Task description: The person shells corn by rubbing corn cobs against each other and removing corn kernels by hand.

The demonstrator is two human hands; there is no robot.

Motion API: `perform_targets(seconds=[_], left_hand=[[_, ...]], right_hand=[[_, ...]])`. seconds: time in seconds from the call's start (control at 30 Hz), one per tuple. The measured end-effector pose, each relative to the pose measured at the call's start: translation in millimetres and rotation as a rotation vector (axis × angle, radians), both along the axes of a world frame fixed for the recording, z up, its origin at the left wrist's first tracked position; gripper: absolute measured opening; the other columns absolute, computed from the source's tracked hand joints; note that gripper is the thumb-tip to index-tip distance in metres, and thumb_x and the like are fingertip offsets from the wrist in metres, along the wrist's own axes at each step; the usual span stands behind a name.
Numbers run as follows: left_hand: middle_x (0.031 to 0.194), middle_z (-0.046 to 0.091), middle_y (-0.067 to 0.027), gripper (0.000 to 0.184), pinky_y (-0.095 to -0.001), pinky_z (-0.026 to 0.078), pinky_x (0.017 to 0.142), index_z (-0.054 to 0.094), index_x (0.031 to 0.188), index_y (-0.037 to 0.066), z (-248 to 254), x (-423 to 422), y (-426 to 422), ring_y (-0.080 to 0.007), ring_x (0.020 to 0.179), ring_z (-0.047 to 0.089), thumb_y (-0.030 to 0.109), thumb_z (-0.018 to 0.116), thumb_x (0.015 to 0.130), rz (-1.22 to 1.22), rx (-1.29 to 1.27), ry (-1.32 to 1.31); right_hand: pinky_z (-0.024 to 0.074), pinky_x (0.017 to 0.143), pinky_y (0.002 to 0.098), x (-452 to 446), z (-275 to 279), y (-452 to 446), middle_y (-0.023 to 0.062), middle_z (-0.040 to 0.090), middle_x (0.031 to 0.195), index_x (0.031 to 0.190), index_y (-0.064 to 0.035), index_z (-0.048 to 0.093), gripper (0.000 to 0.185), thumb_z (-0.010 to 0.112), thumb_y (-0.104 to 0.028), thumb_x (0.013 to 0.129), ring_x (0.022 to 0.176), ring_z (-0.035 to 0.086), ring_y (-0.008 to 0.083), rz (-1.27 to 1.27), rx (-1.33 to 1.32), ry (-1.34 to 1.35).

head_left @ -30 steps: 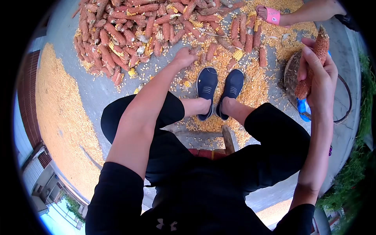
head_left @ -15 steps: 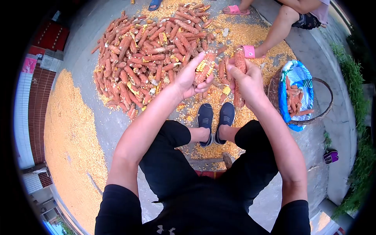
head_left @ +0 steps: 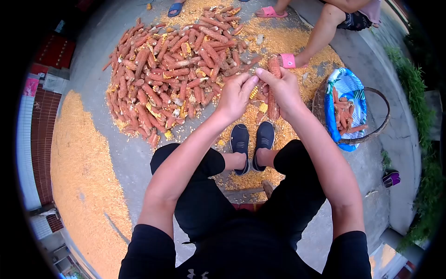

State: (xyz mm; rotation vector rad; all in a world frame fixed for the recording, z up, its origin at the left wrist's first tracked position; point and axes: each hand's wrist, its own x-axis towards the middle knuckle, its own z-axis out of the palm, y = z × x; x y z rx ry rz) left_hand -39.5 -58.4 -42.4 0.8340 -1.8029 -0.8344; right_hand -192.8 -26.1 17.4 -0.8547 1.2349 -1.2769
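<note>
My left hand [head_left: 236, 95] is closed, back turned up, around a corncob [head_left: 254, 92]; only a strip of yellow kernels shows beside the fingers. A longer, bare reddish corncob [head_left: 273, 107] is in my right hand [head_left: 285, 90], sticking out above and below the grip. The thumbs almost meet, and the two cobs are close together at the fingertips, where the contact is hidden. Loose yellow kernels [head_left: 251, 116] lie on the ground beneath. A heap of reddish cobs [head_left: 172, 74], a few with kernels left on, spreads just beyond my left hand.
To the right stands a handled basket [head_left: 331, 118] with a blue lining and several cobs inside. Another person's leg [head_left: 320, 39] and pink slipper [head_left: 287, 61] are at the upper right. A broad layer of kernels [head_left: 81, 158] covers the left side. My shoes [head_left: 265, 137] are below my hands.
My left hand has turned over from palm-up, hiding most of its cob, and moved in toward my right hand. The right thumb has shifted left across to it.
</note>
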Motion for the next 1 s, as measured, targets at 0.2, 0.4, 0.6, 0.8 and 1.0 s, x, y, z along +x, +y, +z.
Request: perform_targets(seconds=[0.2,0.4,0.6,0.8,1.0], left_hand=[[0.078,0.062,-0.0079,0.044,-0.0271,0.044,0.038,0.060,0.121,-0.001,34,12,19,-0.0133,0.046,0.054,0.038,0.042,0.109,-0.223,0.809,0.225],[0.071,0.056,-0.0052,0.043,-0.0287,0.043,0.036,0.058,0.119,0.000,36,16,18,-0.0151,0.042,0.052,0.039,0.042,0.109,-0.238,0.998,0.382],[0.076,0.058,-0.0069,0.044,-0.0319,0.043,0.034,0.057,0.119,0.000,33,22,20,-0.0192,0.040,0.052,0.040,0.042,0.109,-0.155,1.107,0.452],[0.091,0.063,-0.0055,0.041,-0.0280,0.050,0.068,0.058,0.123,-0.002,38,19,21,-0.0114,0.081,0.059,0.034,0.057,0.104,-0.104,0.504,0.198],[0.084,0.064,-0.0030,0.026,-0.0266,0.048,0.066,0.066,0.113,0.001,23,16,22,-0.0077,0.073,0.057,0.024,0.059,0.103,-0.117,0.332,0.129]], right_hand=[[0.0471,0.044,0.0279,4,8,-1,0.0054,0.064,0.078,0.098,0.0021,0.066,0.022,0.075,-0.017,0.091,0.055,0.057,0.0116,0.036,0.032,0.155],[0.0493,0.045,0.0275,8,6,-1,0.0057,0.066,0.077,0.100,0.0031,0.067,0.024,0.075,-0.017,0.091,0.057,0.060,0.0116,0.086,-0.058,0.238],[0.0494,0.045,0.0275,15,0,-3,0.0059,0.067,0.076,0.099,0.0028,0.068,0.024,0.076,-0.018,0.091,0.055,0.059,0.0102,0.092,-0.127,0.268],[0.0495,0.044,0.0281,17,3,-5,0.0059,0.067,0.074,0.097,0.0031,0.068,0.023,0.075,-0.017,0.091,0.055,0.059,0.0104,0.015,-0.075,0.299],[0.0513,0.046,0.0288,15,0,-5,0.0055,0.065,0.072,0.097,0.0027,0.067,0.022,0.073,-0.018,0.092,0.055,0.060,0.0115,0.030,-0.075,0.309]])
